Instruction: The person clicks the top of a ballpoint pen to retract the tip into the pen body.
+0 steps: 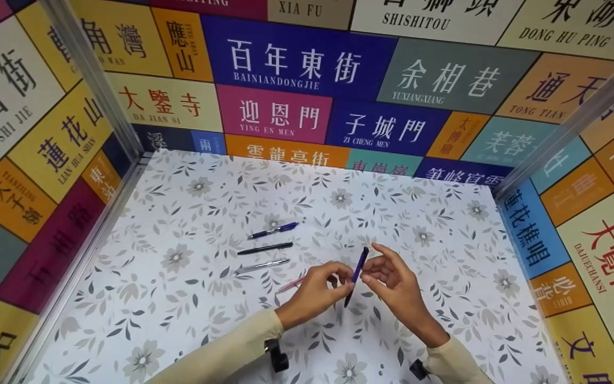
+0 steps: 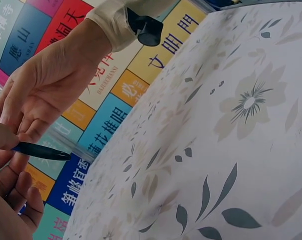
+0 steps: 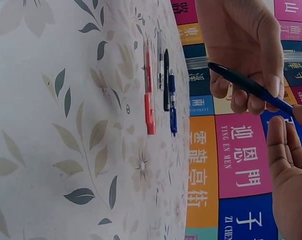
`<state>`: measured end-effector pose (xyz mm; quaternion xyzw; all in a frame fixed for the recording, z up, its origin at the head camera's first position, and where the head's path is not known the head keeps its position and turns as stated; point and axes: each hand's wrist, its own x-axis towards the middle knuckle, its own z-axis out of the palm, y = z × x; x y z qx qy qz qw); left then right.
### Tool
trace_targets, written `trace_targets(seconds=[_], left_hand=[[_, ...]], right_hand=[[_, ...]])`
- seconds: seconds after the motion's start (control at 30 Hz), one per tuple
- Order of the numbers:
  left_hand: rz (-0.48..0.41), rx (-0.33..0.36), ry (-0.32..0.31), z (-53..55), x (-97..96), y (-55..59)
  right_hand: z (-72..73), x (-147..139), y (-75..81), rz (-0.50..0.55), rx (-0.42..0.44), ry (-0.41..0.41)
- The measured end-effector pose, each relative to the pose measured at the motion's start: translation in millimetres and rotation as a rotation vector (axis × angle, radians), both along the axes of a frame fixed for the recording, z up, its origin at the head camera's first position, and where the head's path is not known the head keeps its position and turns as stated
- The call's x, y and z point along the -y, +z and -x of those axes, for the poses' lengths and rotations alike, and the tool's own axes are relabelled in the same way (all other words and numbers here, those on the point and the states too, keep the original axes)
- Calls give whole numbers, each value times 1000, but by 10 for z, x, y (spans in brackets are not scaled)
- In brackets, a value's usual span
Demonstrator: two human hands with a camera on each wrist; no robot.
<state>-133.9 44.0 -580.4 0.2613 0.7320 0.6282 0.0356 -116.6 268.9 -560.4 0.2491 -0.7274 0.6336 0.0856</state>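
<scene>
In front of me my left hand [image 1: 317, 290] pinches a blue pen with dark ends [image 1: 358, 269] between thumb and fingers. The pen stands tilted above the table, its dark lower end [image 2: 46, 151] pointing down past the left thumb. On its other side is my right hand [image 1: 395, 277], thumb and index finger spread apart. The right thumb [image 3: 301, 115] lies close to the pen's upper part; whether it touches cannot be told. In the right wrist view, this thumb hides the pen's upper end.
Left of the hands lie a blue pen [image 1: 274, 230], a black pen [image 1: 265, 248], a clear pen [image 1: 263, 266] and a red pen [image 1: 290, 285], roughly in a row. A flower-patterned cloth [image 1: 179, 320] covers the table. Sign-printed panels [image 1: 296, 58] wall in the back and sides.
</scene>
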Motion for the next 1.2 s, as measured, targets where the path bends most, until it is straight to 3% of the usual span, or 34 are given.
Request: trace_targets(seconds=[0.3, 0.67, 1.0, 1.2], left_hand=[[36, -78, 10, 75, 71, -51], [95, -232, 23, 167, 149, -109], [143, -296, 52, 241, 297, -140], [144, -298, 64, 299, 406, -170]], right_hand=[[-6, -58, -44, 15, -19, 0], [-15, -136, -112, 46, 25, -13], [-30, -211, -188, 59, 27, -7], [-12, -252, -239, 53, 11, 5]])
